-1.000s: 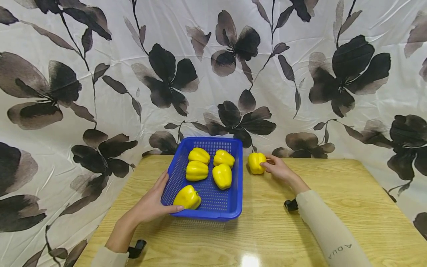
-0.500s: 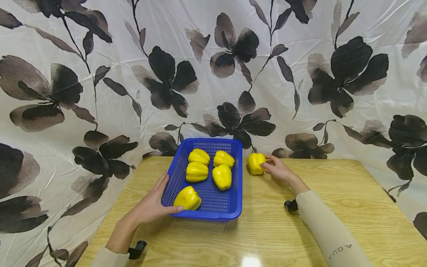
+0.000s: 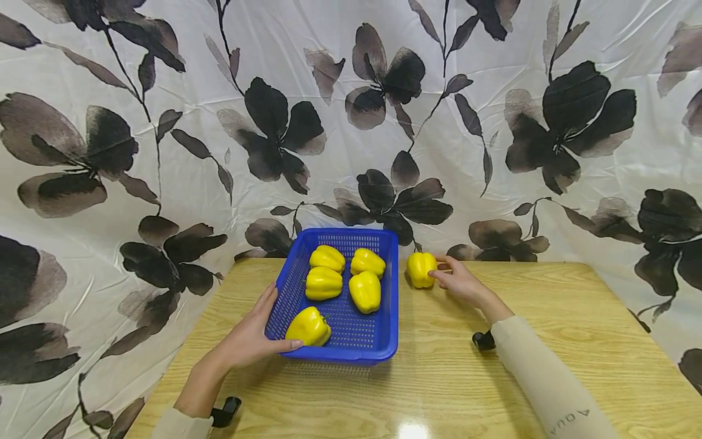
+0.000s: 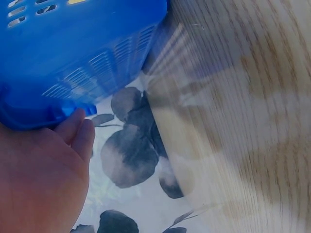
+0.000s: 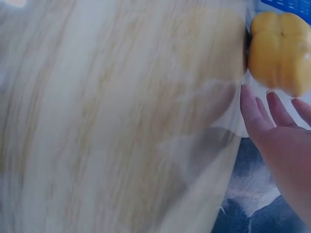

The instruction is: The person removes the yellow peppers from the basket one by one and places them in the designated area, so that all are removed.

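Observation:
My left hand (image 3: 247, 338) holds the near left corner of a blue plastic basket (image 3: 351, 355), its thumb over the front rim and its fingers along the outer left side. Several yellow bell peppers lie inside, one of them a bell pepper (image 3: 307, 327) beside my left thumb. Another yellow bell pepper (image 3: 421, 270) stands on the table, just right of the basket. My right hand (image 3: 466, 285) is beside this one. In the right wrist view its fingertips (image 5: 246, 93) are relaxed and close to the pepper (image 5: 279, 53), not wrapped round it.
The wooden table (image 3: 526, 341) ends at the back against a white cloth (image 3: 340, 152) with dark flowers. A black wrist mount (image 3: 226, 411) sticks out by the left wrist, and a black mount (image 3: 482, 340) by the right.
My right forearm has shifted slightly to the right and the right fingers have loosened beside the pepper. My left hand, the basket and the peppers stay where they were.

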Tool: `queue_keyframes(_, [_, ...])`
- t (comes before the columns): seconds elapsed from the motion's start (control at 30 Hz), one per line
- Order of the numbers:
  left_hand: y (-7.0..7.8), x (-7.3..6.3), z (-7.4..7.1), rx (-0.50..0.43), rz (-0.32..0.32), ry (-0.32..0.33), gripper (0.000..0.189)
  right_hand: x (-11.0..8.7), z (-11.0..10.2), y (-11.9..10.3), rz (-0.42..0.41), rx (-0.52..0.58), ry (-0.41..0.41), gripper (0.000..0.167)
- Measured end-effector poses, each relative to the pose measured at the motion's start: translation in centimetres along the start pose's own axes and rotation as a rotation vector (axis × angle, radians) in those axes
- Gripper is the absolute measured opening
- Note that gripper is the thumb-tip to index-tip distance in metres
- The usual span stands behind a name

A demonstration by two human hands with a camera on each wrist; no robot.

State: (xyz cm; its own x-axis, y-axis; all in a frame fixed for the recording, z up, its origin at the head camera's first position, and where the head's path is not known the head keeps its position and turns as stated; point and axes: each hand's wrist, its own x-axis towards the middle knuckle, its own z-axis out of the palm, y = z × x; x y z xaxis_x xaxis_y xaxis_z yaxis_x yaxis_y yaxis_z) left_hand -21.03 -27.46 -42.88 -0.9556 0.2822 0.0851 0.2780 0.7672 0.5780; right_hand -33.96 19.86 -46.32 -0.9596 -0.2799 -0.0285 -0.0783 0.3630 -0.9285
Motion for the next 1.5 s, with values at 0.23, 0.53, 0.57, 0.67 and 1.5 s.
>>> queue_keyframes(0.23, [-0.1,-0.1,0.1,0.009,-0.007,0.006,0.132,-0.7,-0.4,-0.6,-0.005,-0.084,-0.013,0.067])
queue_keyframes(0.53, [-0.1,-0.2,0.1,0.0,-0.016,0.001,0.131,-1.7,-0.6,-1.6,-0.054,-0.201,-0.007,0.064])
queue_keyframes(0.57, [-0.2,-0.2,0.1,-0.001,-0.015,0.0,0.131,-1.8,-0.6,-1.7,-0.057,-0.208,-0.006,0.064])
queue_keyframes(0.67, [-0.2,-0.1,0.1,-0.002,-0.016,-0.001,0.132,-2.1,-0.6,-2.1,-0.067,-0.228,-0.009,0.063])
queue_keyframes(1.5, [-0.2,-0.1,0.0,0.006,-0.017,-0.008,0.132,-5.5,2.3,-7.4,-0.242,-0.223,-0.089,0.049])
